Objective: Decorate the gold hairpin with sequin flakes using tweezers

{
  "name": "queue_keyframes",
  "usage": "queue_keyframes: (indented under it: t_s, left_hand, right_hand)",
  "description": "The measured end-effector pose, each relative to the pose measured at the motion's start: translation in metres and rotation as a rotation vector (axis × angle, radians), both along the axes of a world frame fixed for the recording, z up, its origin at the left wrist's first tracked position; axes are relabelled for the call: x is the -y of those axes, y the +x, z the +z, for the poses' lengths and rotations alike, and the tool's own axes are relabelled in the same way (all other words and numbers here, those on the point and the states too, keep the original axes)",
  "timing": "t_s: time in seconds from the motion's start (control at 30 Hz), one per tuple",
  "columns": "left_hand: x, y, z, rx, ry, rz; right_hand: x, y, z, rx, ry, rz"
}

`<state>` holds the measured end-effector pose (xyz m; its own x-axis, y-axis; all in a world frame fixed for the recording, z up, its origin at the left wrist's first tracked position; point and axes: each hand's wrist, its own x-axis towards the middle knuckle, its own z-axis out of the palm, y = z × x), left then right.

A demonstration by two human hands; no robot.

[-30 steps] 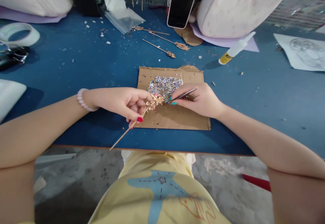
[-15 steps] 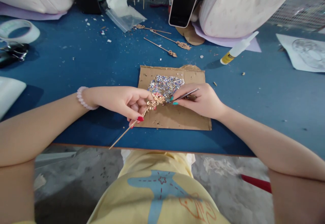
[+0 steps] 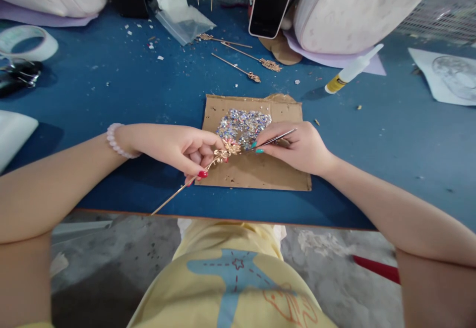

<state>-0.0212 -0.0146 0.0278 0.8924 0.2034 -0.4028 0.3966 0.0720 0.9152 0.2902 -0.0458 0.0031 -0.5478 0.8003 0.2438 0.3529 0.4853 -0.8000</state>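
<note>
Between the thumb and fingers of my left hand [image 3: 182,149] is a gold hairpin [image 3: 222,154], its flower-shaped head to the right and its long stem slanting down to the left past the table edge. My right hand [image 3: 297,147] is closed around dark metal tweezers [image 3: 277,137]. Their tip points left, close to the flower head; whether it touches, or grips anything, I cannot tell. Just beyond the hairpin lies a pile of small glittery rhinestones [image 3: 243,122], spread on a piece of brown cardboard [image 3: 256,177] below both hands.
Several more gold hairpins [image 3: 238,66] lie farther back, near a clear plastic bag [image 3: 186,23]. A phone [image 3: 273,3] leans at the back. To the right stands a tilted glue bottle [image 3: 345,73]; on the left are a tape roll [image 3: 28,43] and a black object [image 3: 18,78].
My left hand has shifted slightly left with the hairpin, whose stem end has swung left and a little up. The right hand has drawn slightly right with the tweezers.
</note>
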Motion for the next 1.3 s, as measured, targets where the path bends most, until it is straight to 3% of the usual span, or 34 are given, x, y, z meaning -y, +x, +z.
queue_keyframes:
  t_s: [0.4, 0.8, 1.3]
  left_hand:
    - [-0.002, -0.004, 0.002, -0.114, 0.012, 0.022]
    - [-0.002, -0.002, 0.002, -0.181, -0.001, -0.013]
    - [-0.001, -0.002, 0.0, -0.182, -0.008, -0.005]
  right_hand:
    - [0.011, -0.002, 0.011, -0.09, 0.058, -0.106]
    - [0.014, -0.008, 0.0, -0.111, 0.354, -0.01]
    - [0.014, -0.01, -0.002, -0.091, 0.425, -0.003]
